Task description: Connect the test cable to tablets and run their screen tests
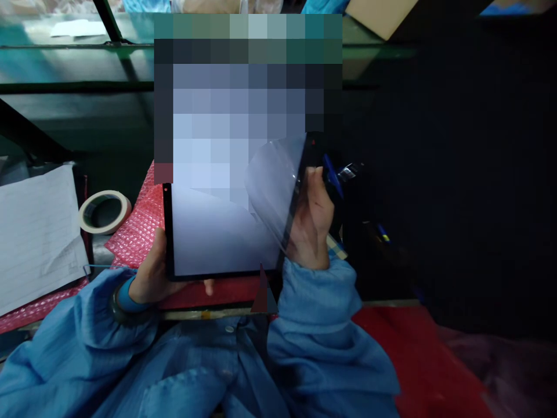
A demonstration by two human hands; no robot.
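A flat panel with a black frame and a pale glossy face [213,238] is held up in front of me; its upper part is hidden by pixelation. My left hand [152,270] grips its lower left corner, with a fingertip showing below the bottom edge. At the right edge, my right hand [314,217] has its fingers pinched together on a clear film [274,180], which curls away from the panel's face.
A roll of tape [105,212] lies at the left beside lined paper [39,232]. Pink bubble wrap [145,223] is under the panel's left side. A blue object [333,176] is right of my right hand. Red material [418,348] lies at the lower right.
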